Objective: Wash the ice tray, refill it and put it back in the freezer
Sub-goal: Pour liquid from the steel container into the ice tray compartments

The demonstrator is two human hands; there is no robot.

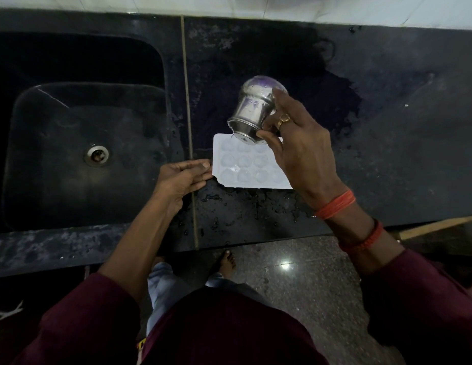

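A white ice tray (249, 167) with several round cells lies flat on the dark counter, right of the sink. My left hand (183, 176) touches its left edge with fingertips and thumb. My right hand (298, 143) grips a steel cup (253, 109), tipped steeply with its mouth down over the tray's far left part. A thin stream runs from the rim into the tray. The tray's far right corner is hidden behind my right hand.
A deep black sink (82, 122) with a metal drain (97, 154) lies to the left. The counter (387, 114) is wet around the tray, with drops near its front edge. My bare foot (225, 262) stands on the polished floor below.
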